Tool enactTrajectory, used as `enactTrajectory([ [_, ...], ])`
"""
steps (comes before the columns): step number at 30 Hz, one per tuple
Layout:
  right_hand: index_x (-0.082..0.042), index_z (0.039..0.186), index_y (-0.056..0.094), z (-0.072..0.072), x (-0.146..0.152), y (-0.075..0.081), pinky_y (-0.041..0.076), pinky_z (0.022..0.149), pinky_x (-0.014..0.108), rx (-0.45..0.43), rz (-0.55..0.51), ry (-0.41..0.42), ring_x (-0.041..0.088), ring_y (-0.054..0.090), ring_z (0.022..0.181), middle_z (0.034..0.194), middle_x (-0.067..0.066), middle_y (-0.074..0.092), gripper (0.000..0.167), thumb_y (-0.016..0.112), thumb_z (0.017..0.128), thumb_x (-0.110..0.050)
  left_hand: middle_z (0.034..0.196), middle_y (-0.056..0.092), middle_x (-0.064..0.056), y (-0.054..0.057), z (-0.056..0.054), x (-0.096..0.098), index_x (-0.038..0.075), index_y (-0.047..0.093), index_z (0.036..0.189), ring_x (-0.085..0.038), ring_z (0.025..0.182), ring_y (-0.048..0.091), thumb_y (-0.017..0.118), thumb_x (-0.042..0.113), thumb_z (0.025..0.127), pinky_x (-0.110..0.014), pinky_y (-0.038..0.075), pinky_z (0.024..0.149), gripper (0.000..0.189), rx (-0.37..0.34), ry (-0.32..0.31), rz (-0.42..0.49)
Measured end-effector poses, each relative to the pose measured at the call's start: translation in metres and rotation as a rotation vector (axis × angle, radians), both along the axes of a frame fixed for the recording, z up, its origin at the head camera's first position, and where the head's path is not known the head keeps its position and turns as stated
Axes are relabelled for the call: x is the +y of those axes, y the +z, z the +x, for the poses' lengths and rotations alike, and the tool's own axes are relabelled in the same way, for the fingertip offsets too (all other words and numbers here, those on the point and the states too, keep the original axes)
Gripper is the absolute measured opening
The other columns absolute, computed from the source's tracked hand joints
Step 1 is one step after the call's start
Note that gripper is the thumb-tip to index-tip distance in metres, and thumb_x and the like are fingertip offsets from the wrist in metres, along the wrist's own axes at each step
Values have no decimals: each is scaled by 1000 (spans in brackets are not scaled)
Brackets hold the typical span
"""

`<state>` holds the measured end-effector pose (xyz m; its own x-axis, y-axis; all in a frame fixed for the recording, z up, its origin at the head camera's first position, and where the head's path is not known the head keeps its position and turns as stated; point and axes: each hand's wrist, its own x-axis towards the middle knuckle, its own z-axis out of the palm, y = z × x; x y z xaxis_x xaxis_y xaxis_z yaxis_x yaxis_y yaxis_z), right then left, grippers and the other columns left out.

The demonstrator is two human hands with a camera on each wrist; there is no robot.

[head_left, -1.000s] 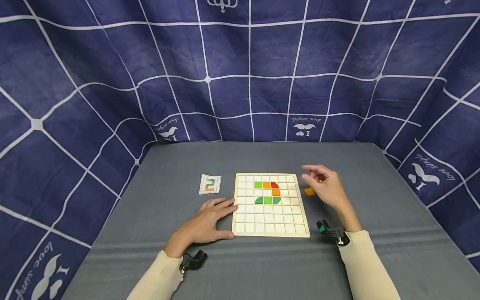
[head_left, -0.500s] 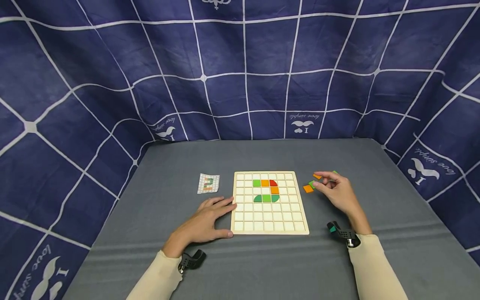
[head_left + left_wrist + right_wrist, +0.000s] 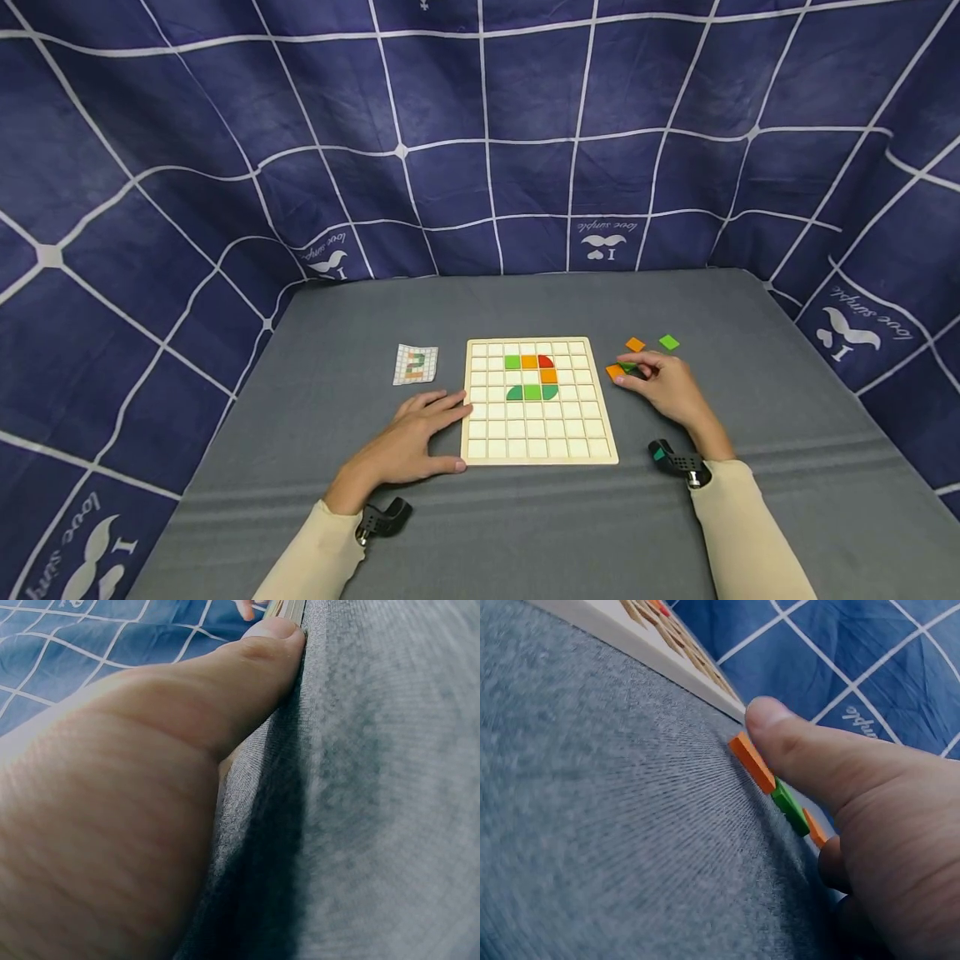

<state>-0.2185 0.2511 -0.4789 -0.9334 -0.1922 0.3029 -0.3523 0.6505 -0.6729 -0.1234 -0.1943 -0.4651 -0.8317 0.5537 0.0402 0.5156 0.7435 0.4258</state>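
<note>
Head view, clock centred on the wooden grid board (image 3: 540, 450): the near green tile (image 3: 627, 367) lies around two-thirty, just beside the near orange tile (image 3: 613, 372); another orange tile (image 3: 635, 343) and a light-green square tile (image 3: 669, 342) lie farther out towards two. The right hand (image 3: 670, 387) bends thumb and index finger over the near pair; whether they pinch one, I cannot tell. The left hand (image 3: 412, 437) touches the board from eight to nine, fingers straight and spread. The tiles look light, stiff and smooth, hardly fragile but perhaps slippery; opposite edges should give the surest hold.
</note>
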Motion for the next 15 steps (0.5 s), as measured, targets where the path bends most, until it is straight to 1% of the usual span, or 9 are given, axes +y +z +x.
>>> enactTrajectory([
  [7,-15,114,77,-3,-2,1,32,57,24,-10,70,9,11,41,60,68,-2,47,35,83,84,-31,166,27,9,2,-1,0,33,36,157,-27,154,22,68,66,85,-57,18,120,86,6,5,-3],
  [15,-14,115,77,-4,-3,-1,31,58,24,-24,104,7,10,40,59,68,-2,48,36,83,84,-32,166,27,8,2,0,1,32,37,157,-27,153,22,69,65,85,-57,18,120,85,-2,5,-3],
])
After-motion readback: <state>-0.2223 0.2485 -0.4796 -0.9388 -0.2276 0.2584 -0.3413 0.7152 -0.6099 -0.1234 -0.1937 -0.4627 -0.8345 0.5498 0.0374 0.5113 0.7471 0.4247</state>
